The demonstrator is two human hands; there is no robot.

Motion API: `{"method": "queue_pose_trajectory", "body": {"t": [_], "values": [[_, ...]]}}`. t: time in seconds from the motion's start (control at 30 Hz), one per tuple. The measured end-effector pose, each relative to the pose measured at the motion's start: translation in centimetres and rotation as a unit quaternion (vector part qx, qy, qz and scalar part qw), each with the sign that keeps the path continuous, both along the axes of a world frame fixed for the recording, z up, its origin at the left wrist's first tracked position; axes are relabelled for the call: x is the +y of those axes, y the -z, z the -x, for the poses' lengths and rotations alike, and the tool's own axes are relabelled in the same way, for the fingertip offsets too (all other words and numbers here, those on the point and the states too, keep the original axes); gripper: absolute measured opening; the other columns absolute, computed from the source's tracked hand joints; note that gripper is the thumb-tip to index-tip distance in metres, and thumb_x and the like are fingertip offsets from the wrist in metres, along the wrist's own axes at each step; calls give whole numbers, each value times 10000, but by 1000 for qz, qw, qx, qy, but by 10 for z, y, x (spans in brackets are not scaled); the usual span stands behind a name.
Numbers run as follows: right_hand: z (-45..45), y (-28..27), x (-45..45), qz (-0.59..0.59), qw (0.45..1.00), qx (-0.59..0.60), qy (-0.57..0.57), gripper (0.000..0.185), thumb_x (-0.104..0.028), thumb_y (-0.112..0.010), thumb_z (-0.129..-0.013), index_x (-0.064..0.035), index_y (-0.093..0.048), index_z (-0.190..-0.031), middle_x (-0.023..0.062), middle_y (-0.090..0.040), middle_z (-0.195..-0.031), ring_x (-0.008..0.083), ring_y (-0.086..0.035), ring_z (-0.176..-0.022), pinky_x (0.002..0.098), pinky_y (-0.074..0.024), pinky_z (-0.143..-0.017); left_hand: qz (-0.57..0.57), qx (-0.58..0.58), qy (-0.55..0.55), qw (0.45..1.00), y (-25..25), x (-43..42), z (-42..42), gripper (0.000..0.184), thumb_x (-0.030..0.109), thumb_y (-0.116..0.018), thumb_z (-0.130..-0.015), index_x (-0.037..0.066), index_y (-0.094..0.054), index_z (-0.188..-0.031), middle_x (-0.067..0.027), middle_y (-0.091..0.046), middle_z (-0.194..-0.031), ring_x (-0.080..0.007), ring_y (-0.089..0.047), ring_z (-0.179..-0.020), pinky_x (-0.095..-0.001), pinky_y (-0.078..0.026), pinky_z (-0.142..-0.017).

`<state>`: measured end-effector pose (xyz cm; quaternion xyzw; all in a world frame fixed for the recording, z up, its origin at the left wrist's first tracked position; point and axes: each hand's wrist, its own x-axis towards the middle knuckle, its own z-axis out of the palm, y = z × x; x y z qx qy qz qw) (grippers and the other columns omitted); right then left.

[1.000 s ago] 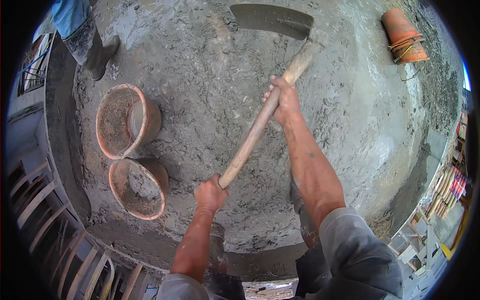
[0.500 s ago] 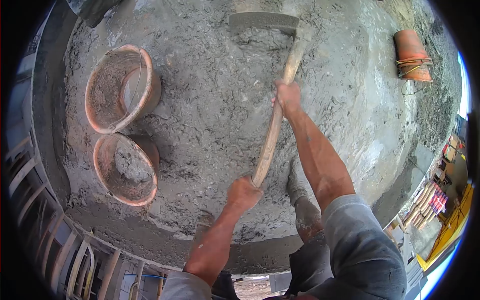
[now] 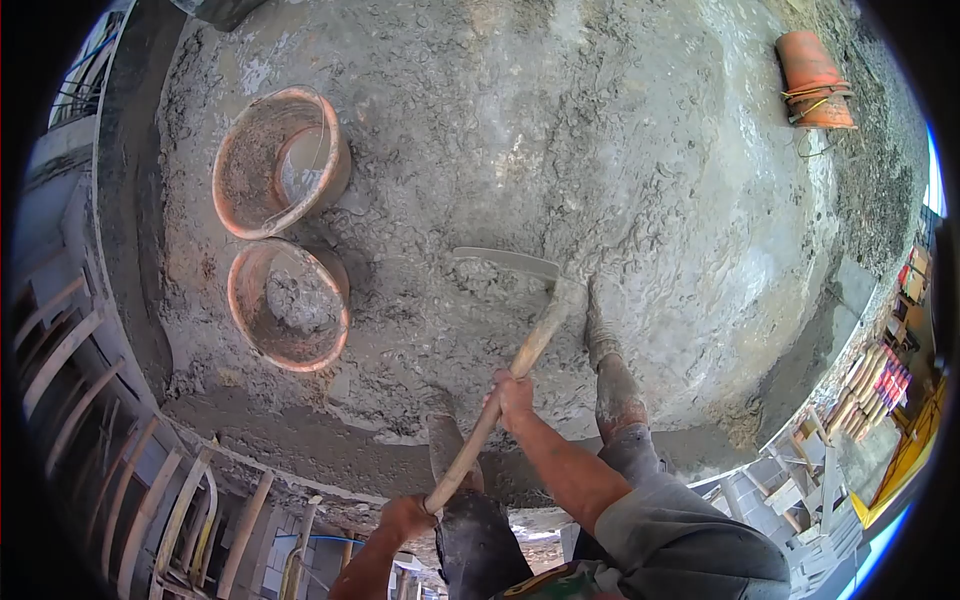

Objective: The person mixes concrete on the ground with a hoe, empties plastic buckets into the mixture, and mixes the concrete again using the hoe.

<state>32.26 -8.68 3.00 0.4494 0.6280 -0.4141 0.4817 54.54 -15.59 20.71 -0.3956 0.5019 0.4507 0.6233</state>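
Both my hands are closed around the wooden handle of a hoe (image 3: pixel 505 385). My left hand (image 3: pixel 408 517) grips the butt end, low in the view near my leg. Farther up the shaft, my right hand (image 3: pixel 513 396) wraps around its middle. The hoe's wide metal blade (image 3: pixel 507 261) rests in wet grey mortar (image 3: pixel 480 300) in front of my feet, its lower edge sunk out of sight. My mud-coated boots stand at either side of the handle, on the mortar.
To the left, two mortar-smeared orange buckets (image 3: pixel 222 180) lie tipped toward me. Stacked orange buckets (image 3: pixel 815 75) lie at the far right. A raised edge (image 3: pixel 330 455) borders the slab, with wooden bars (image 3: pixel 245 530) beyond it at lower left.
The hoe has been pulled toward me, its blade coming from the far mortar to near my feet. Both hands moved down and left with the handle, and the view shifted slightly.
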Motion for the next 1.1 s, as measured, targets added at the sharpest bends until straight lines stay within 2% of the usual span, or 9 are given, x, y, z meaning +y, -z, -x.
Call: {"method": "queue_pose_trajectory", "body": {"t": [0.17, 0.33, 0.57, 0.73, 0.77, 0.8, 0.9, 0.97, 1.1], "values": [[89, -26, 5, 83, 995, 53, 2, 189, -22, -601, -736, -17, -474, -876, 93, -503, -624, 226, -526, -427, 365, -470, -379, 79, 54, -82, 992, 2, 38, 61, 386, 338, -732, -687, 154, -675, -1022, -152, -690, -883, -336, -665, -851, -436, -525, -784], [296, 41, -83, 192, 957, 215, -30, 154, -110, -592, -805, 12, -506, -845, 78, -503, -621, 203, -509, -449, 353, -464, -406, 242, 213, -78, 943, 135, -10, 245, 265, 240, -678, -764, 106, -628, -987, -162, -687, -872, -350, -668, -834, -494, -506, -746], [331, 91, -96, 27, 965, 231, -120, 176, -104, -610, -762, 48, -521, -756, 103, -516, -591, 222, -526, -411, 365, -454, -367, 118, 221, -121, 961, 181, -10, 278, 327, 237, -717, -701, 88, -671, -988, -176, -683, -861, -357, -662, -839, -427, -520, -751], [185, 71, -31, -33, 985, 150, -75, 211, -101, -615, -750, 91, -532, -775, 132, -545, -588, 232, -560, -402, 370, -457, -350, 59, 125, -77, 987, 100, 1, 161, 340, 258, -744, -674, 54, -691, -941, -206, -670, -802, -349, -670, -757, -404, -523, -679], [155, 65, -17, -8, 992, 117, -57, 222, -112, -623, -748, 91, -534, -753, 133, -545, -577, 238, -568, -405, 372, -466, -351, 67, 103, -75, 990, 80, 5, 136, 291, 210, -769, -657, -3, -679, -835, -124, -651, -648, -205, -639, -586, -359, -495, -583], [124, 58, -6, -47, 994, 95, -28, 209, -105, -624, -741, 81, -545, -689, 124, -543, -556, 238, -568, -402, 363, -462, -348, 38, 73, -90, 993, 58, 3, 120, 296, 237, -766, -661, -6, -680, -808, -122, -649, -635, -205, -647, -587, -358, -497, -581], [51, 14, 32, -19, 999, -28, 19, 140, -94, -619, -720, 10, -570, -640, 104, -531, -547, 233, -560, -419, 374, -469, -386, -1, -4, -27, 1000, 9, 19, 48, 414, 311, -776, -662, 39, -686, -960, -119, -675, -707, -227, -671, -665, -361, -511, -633], [45, -17, 40, -16, 991, -75, 108, 112, -65, -600, -724, -3, -547, -649, 84, -514, -559, 221, -524, -407, 360, -454, -379, -23, -29, 68, 997, -27, 21, 49, 487, 406, -708, -695, 167, -649, -1115, -152, -697, -836, -314, -681, -814, -414, -529, -729], [139, -59, 45, 41, 982, -82, 164, 92, -49, -605, -731, -10, -532, -691, 76, -490, -578, 223, -501, -413, 375, -446, -379, 35, 5, 124, 992, -43, 30, 126, 489, 456, -687, -711, 172, -647, -1106, -172, -689, -838, -347, -670, -823, -451, -526, -748]]}}
